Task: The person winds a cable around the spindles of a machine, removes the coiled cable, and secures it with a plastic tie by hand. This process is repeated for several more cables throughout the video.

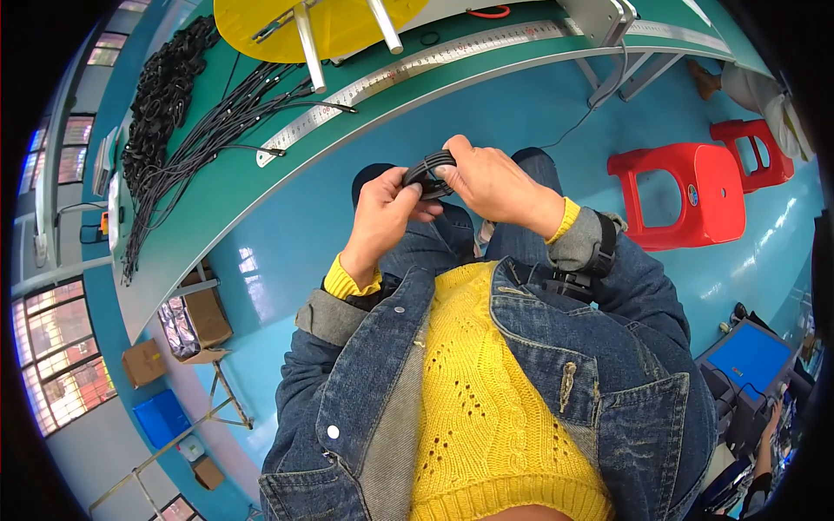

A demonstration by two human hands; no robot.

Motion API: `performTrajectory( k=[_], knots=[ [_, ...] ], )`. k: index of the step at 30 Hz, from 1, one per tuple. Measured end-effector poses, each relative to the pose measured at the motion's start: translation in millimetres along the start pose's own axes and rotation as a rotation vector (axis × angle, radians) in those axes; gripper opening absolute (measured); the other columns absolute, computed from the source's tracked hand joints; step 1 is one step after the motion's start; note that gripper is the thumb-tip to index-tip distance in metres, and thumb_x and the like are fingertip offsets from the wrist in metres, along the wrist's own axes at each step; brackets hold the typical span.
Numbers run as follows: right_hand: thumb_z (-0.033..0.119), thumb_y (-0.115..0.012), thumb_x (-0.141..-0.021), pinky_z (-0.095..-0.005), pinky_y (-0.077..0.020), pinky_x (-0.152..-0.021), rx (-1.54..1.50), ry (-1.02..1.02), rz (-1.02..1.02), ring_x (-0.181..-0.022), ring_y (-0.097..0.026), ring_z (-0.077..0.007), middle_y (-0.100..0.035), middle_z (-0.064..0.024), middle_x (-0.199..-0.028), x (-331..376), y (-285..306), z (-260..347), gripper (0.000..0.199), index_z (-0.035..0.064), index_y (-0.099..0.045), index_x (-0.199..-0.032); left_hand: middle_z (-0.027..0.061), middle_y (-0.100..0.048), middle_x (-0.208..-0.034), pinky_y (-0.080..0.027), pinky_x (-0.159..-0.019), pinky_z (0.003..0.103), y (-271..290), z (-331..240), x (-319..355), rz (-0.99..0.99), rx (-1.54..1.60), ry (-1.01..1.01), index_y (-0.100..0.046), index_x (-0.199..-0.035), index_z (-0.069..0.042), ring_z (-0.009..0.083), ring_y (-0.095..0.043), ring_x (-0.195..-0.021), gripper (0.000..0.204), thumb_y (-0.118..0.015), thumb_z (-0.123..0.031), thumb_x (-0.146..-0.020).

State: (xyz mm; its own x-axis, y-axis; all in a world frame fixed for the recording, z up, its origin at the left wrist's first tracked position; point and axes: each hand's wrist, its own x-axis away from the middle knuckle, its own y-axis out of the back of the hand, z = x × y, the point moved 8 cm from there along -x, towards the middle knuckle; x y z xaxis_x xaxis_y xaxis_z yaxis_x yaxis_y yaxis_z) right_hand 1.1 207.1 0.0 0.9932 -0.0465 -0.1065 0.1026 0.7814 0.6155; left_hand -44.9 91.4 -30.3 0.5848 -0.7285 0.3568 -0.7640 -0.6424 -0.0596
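Head: 2 hands (380, 214) (493, 184) w/ 1 coil (426, 167)

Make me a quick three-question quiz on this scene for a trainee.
1. True or false: the left hand and right hand both hold the black cable coil.
2. What colour are the plastic stools? A) blue B) red C) yellow
3. What measuring tool lies near the edge of the green table closest to the person?

Key: 1. True. 2. B. 3. A metal ruler.

Smooth plastic cable coil (429, 165), glossy plastic stool (718, 201), shiny metal ruler (408, 71)
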Motion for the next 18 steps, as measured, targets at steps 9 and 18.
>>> performTrajectory(
  k=[9,18],
  knots=[
    [0.02,-0.056,-0.082,-0.0413,-0.0434,-0.057,-0.417,0.087,0.3,-0.069,-0.055,-0.0394,-0.056,-0.0199,-0.067,-3,-9,3,0.024,0.0024,-0.045,-0.093,0.0083,-0.062,-0.081,-0.047,-0.056,0.023,-30,10,7,0.362,-0.185,0.323,-0.053,-0.1,0.003,0.0119,-0.059,-0.07,0.032,-0.063,-0.013,-0.075],
    [0.031,-0.057,-0.08,-0.0439,-0.0431,-0.055,0.224,0.084,0.065,-0.064,-0.056,-0.0378,-0.056,-0.02,-0.065,-1,-8,29,0.032,0.0013,-0.047,-0.086,0.0121,-0.063,-0.082,-0.048,-0.064,0.033,-35,-2,4,0.025,-0.294,-0.26,-0.055,-0.095,0.003,0.0199,-0.062,-0.074,0.032,-0.066,-0.013,-0.07]
  ],
)
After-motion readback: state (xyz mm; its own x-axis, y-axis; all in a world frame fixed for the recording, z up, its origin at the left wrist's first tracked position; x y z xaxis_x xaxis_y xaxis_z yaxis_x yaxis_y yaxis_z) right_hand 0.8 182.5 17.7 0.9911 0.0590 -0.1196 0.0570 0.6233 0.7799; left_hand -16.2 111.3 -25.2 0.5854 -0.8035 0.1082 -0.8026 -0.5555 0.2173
